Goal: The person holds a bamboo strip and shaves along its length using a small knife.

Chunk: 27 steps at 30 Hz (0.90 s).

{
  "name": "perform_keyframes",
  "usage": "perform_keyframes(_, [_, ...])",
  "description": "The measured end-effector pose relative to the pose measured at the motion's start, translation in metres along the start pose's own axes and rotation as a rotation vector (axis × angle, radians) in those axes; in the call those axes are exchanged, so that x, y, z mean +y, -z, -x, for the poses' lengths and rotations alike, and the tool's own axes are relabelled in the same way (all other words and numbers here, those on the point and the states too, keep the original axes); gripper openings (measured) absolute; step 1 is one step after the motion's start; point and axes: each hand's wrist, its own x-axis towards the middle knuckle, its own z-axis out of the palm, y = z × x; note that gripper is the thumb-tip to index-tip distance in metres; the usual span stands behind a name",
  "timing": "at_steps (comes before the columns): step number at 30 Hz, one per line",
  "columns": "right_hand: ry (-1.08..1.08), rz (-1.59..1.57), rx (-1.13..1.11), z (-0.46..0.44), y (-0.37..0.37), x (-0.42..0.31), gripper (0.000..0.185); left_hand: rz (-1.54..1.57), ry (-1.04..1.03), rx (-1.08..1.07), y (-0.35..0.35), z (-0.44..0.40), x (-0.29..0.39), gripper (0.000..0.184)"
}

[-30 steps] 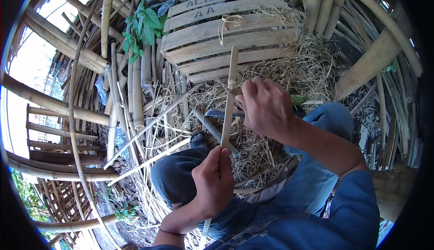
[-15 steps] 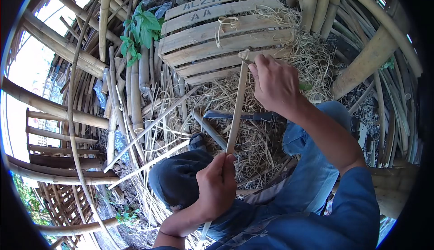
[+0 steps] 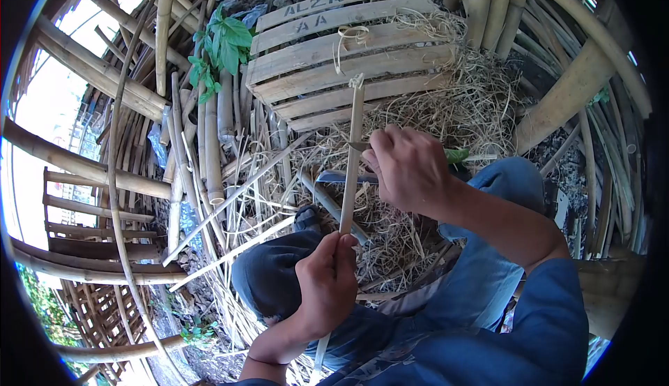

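Crate (image 3: 348, 58) of rough, flat slats is sited beyond the hands. Pale, narrow strip (image 3: 352, 184) is held roughly upright between knees and crate, clasped by left hand (image 3: 326, 285), forearm raised. Small blade (image 3: 359, 146) is gripped in right hand (image 3: 411, 166), wrist level, edge laid against strip. Tip is frayed, curled.

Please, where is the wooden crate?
In the head view, the wooden crate sits at top centre, beyond the bamboo strip, with shavings at its right.
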Motion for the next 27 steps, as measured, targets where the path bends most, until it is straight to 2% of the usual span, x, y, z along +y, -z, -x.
perform_keyframes(6, [-0.012, 0.063, -0.005, -0.003, -0.006, 0.009, 0.016, 0.007, -0.006, -0.016, 0.002, 0.002, 0.007, 0.022])
perform_keyframes(9, [0.045, 0.082, 0.060, -0.006, -0.004, 0.010, 0.017, 0.006, -0.017, -0.012, 0.001, 0.002, 0.007, 0.022])
perform_keyframes(11, [-0.055, 0.090, 0.015, -0.008, -0.003, 0.011, 0.016, -0.006, -0.025, -0.014, 0.001, 0.003, 0.006, 0.022])
perform_keyframes(21, [-0.010, 0.203, 0.113, -0.019, 0.001, 0.032, 0.021, -0.017, -0.090, -0.047, 0.001, 0.011, 0.000, 0.020])
perform_keyframes(23, [-0.074, 0.226, 0.118, -0.021, 0.006, 0.037, 0.020, -0.028, -0.089, -0.063, 0.002, 0.011, 0.000, 0.020])
perform_keyframes(27, [-0.017, 0.268, 0.169, -0.021, 0.004, 0.040, 0.020, -0.049, -0.093, -0.062, 0.003, 0.011, 0.004, 0.019])
